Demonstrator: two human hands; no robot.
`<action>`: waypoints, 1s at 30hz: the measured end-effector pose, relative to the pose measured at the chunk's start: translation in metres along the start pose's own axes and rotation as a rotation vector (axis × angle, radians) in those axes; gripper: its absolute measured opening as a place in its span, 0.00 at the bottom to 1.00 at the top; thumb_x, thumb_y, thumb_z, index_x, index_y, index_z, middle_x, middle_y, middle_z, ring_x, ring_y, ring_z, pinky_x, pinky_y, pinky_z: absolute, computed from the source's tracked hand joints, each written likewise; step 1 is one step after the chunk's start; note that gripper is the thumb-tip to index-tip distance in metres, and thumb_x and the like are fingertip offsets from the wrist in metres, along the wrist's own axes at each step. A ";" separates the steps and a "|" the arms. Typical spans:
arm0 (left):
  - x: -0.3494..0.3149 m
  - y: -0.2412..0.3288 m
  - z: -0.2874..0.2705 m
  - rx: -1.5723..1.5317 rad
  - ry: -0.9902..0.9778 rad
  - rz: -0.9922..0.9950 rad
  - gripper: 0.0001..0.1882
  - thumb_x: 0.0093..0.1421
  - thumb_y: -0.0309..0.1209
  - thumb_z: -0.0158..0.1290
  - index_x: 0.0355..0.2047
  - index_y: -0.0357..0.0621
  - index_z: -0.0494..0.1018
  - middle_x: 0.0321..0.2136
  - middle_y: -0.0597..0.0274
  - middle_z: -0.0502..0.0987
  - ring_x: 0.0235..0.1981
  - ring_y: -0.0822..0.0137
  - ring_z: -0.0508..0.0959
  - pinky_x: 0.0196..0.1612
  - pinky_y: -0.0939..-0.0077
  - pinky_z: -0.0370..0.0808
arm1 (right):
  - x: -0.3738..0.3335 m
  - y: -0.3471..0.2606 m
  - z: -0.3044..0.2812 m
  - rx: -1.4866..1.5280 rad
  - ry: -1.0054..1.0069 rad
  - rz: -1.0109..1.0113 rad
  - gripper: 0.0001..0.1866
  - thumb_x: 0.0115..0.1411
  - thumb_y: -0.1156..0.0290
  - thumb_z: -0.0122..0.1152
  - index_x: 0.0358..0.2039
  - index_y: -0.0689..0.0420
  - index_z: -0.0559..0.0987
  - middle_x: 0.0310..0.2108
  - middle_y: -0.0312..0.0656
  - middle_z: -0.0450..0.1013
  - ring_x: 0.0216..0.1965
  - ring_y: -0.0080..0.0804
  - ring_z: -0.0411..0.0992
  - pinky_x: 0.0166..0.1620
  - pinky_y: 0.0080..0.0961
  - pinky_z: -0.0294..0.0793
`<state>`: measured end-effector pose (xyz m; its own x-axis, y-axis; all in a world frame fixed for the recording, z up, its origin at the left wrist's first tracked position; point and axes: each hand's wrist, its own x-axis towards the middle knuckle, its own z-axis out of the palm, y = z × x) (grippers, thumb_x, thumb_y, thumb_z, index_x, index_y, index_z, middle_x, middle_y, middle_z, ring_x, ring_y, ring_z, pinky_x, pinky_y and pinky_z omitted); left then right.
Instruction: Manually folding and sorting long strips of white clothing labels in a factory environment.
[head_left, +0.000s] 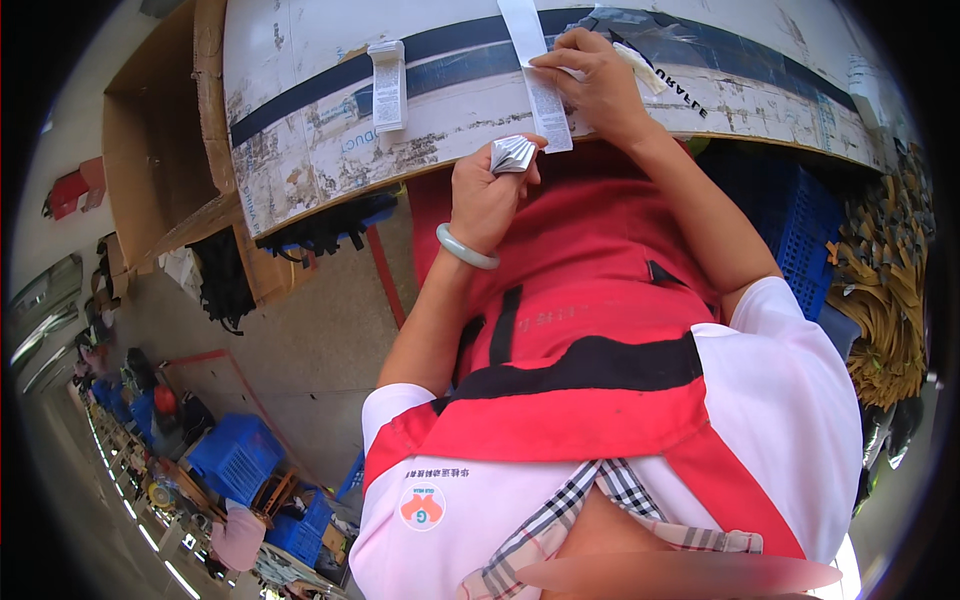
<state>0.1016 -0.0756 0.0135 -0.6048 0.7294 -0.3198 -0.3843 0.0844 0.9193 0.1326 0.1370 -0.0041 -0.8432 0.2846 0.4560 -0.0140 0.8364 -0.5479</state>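
Blue plastic crates (237,458), bundled brown pieces (885,300) and a scuffed worktable (300,185) suggest a factory workshop.

And there's the strip (549,115), long, narrow and white, running down across the table (300,180) toward the person, its top cut off by the edge of view! Plain white up high, rows of tiny grey print lower down, with a slight kink where the right hand (590,75) pinches it. Its near end reaches just past the table's edge. Now the bundle (512,154), gripped in the left hand (490,190): white, thin layers stacked close, ends fanning out above the fist, just beside the strip's near end!
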 end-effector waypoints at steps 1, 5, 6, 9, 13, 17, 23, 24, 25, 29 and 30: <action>0.001 0.002 -0.001 0.090 0.066 0.142 0.09 0.61 0.24 0.52 0.41 0.40 0.78 0.21 0.70 0.75 0.21 0.81 0.70 0.24 0.86 0.66 | 0.000 -0.004 -0.003 0.003 -0.005 -0.007 0.09 0.56 0.67 0.65 0.38 0.50 0.84 0.35 0.37 0.72 0.36 0.36 0.71 0.40 0.29 0.71; 0.024 0.022 -0.006 0.577 0.368 0.871 0.11 0.57 0.23 0.56 0.41 0.38 0.78 0.27 0.65 0.79 0.28 0.74 0.77 0.33 0.81 0.74 | 0.002 -0.043 -0.034 0.354 -0.223 0.154 0.08 0.57 0.69 0.65 0.37 0.52 0.85 0.34 0.35 0.71 0.32 0.26 0.70 0.37 0.20 0.70; 0.024 0.026 -0.007 0.526 0.308 0.834 0.09 0.56 0.22 0.57 0.39 0.37 0.79 0.29 0.62 0.80 0.32 0.70 0.79 0.37 0.78 0.75 | 0.001 -0.051 -0.041 0.459 -0.264 0.163 0.07 0.57 0.69 0.65 0.37 0.53 0.84 0.33 0.34 0.71 0.32 0.24 0.69 0.36 0.20 0.70; 0.020 0.024 -0.014 0.281 0.178 0.573 0.10 0.56 0.23 0.61 0.39 0.39 0.79 0.25 0.70 0.77 0.26 0.81 0.74 0.28 0.88 0.69 | 0.000 -0.056 -0.044 0.570 -0.289 0.126 0.08 0.59 0.69 0.65 0.37 0.57 0.83 0.32 0.35 0.74 0.32 0.23 0.70 0.35 0.21 0.71; 0.009 0.027 -0.010 0.083 0.168 0.389 0.08 0.57 0.24 0.61 0.38 0.37 0.79 0.20 0.69 0.75 0.18 0.82 0.70 0.20 0.89 0.64 | -0.002 -0.059 -0.046 0.470 -0.248 0.060 0.09 0.59 0.68 0.64 0.37 0.58 0.83 0.32 0.38 0.77 0.32 0.25 0.74 0.37 0.21 0.73; 0.006 0.028 -0.004 0.073 0.173 0.370 0.07 0.57 0.24 0.61 0.37 0.37 0.79 0.18 0.69 0.74 0.16 0.82 0.68 0.17 0.88 0.62 | -0.006 -0.054 -0.045 0.535 -0.312 0.088 0.10 0.59 0.67 0.64 0.38 0.60 0.82 0.32 0.39 0.78 0.33 0.25 0.74 0.39 0.20 0.74; 0.003 0.026 -0.006 0.039 0.159 0.375 0.08 0.57 0.25 0.61 0.37 0.38 0.79 0.17 0.69 0.74 0.16 0.82 0.69 0.17 0.88 0.62 | -0.007 -0.058 -0.047 0.627 -0.443 0.222 0.09 0.61 0.70 0.62 0.39 0.62 0.81 0.34 0.36 0.76 0.37 0.21 0.73 0.44 0.19 0.73; 0.004 0.025 -0.006 0.028 0.160 0.378 0.07 0.57 0.25 0.61 0.37 0.38 0.79 0.17 0.69 0.74 0.16 0.81 0.69 0.17 0.88 0.62 | -0.007 -0.058 -0.047 0.629 -0.443 0.222 0.09 0.61 0.70 0.62 0.39 0.62 0.81 0.34 0.36 0.76 0.37 0.21 0.73 0.44 0.19 0.73; 0.004 0.024 -0.006 0.016 0.161 0.381 0.07 0.57 0.25 0.61 0.36 0.38 0.79 0.17 0.69 0.74 0.16 0.81 0.69 0.17 0.88 0.62 | -0.008 -0.059 -0.048 0.617 -0.440 0.222 0.09 0.61 0.70 0.62 0.39 0.62 0.81 0.34 0.36 0.77 0.37 0.21 0.73 0.45 0.19 0.73; 0.002 0.023 -0.005 0.011 0.154 0.363 0.07 0.57 0.24 0.61 0.36 0.38 0.79 0.17 0.69 0.74 0.15 0.82 0.68 0.17 0.88 0.61 | -0.010 -0.059 -0.048 0.603 -0.435 0.200 0.09 0.61 0.70 0.62 0.38 0.62 0.80 0.34 0.35 0.76 0.37 0.20 0.73 0.45 0.20 0.73; 0.003 0.021 -0.005 -0.018 0.150 0.342 0.07 0.57 0.24 0.61 0.36 0.38 0.79 0.17 0.70 0.74 0.15 0.82 0.68 0.17 0.88 0.61 | -0.011 -0.059 -0.047 0.603 -0.434 0.200 0.09 0.61 0.70 0.62 0.38 0.62 0.80 0.34 0.35 0.76 0.37 0.20 0.73 0.45 0.20 0.73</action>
<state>0.0883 -0.0755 0.0308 -0.7951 0.6060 -0.0262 -0.1538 -0.1597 0.9751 0.1682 0.1070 0.0563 -0.9941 0.0899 0.0601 -0.0246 0.3526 -0.9354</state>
